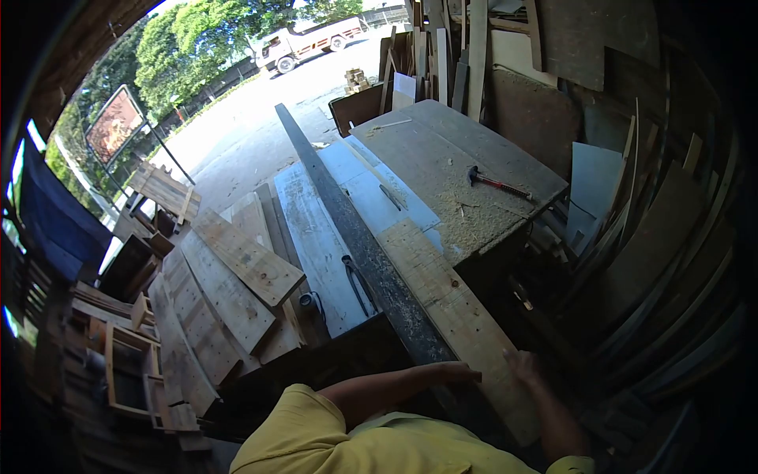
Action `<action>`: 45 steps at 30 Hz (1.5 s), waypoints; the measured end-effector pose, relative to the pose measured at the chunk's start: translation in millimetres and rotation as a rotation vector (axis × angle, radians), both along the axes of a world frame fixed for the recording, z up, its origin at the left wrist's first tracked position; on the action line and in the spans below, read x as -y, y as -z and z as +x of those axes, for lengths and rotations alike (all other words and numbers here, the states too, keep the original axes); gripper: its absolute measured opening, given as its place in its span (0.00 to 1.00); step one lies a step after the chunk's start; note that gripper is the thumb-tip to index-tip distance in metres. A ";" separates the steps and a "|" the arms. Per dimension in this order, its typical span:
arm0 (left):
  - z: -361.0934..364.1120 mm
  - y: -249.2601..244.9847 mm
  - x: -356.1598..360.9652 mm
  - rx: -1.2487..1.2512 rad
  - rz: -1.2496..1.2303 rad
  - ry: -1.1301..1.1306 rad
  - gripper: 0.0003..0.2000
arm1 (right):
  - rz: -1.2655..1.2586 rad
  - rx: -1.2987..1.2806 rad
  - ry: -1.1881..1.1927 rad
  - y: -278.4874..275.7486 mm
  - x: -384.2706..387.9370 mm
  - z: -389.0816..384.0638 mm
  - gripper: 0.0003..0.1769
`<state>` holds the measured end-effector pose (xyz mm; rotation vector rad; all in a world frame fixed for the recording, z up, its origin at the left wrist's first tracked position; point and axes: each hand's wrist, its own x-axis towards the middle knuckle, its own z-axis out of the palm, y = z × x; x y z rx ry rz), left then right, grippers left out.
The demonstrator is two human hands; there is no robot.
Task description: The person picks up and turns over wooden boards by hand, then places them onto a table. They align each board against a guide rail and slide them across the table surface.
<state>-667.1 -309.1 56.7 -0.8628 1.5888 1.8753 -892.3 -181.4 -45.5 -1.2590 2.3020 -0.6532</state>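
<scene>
A long light-brown wooden board [442,288] with knots and dark marks runs from the bench toward my body. My right hand [524,366] grips its right edge near the close end, thumb on top. At the opposite edge is my left hand [458,372], closed on the board with its fingertips just over the top; the rest of the fingers are hidden. Left of the board and alongside it lies a long dark beam [347,221], passing under my left forearm. A pair of long-handled pincers [353,276] lies on the pale blue-white panel [304,237].
A claw hammer [497,183] and sawdust lie on the brown worktop [466,146]. Several planks [229,288] lean at the left beside a wooden frame [130,371]. Stacked sheets [663,245] line the right wall. Outside, a truck [308,45] stands on the road.
</scene>
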 end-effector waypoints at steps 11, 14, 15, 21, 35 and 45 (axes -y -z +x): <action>92.3 38.7 278.3 0.046 -1.581 -0.272 0.33 | 0.154 -0.024 0.040 -42.6 8.6 19.3 0.37; 90.1 42.4 277.0 0.022 -1.562 -0.323 0.33 | 0.118 -0.048 0.026 -44.0 17.1 21.0 0.35; 90.9 41.1 276.0 0.036 -1.555 -0.332 0.33 | 0.162 -0.016 0.021 -42.8 24.1 19.5 0.34; 89.9 37.0 272.6 0.049 -1.596 -0.314 0.33 | 0.102 -0.001 0.003 -51.7 54.9 30.4 0.32; 86.5 27.5 267.6 0.040 -1.599 -0.311 0.33 | 0.116 -0.020 0.010 -41.2 85.3 35.0 0.37; 87.7 31.4 270.4 0.037 -1.599 -0.305 0.35 | 0.185 -0.013 0.000 -44.0 119.7 40.2 0.40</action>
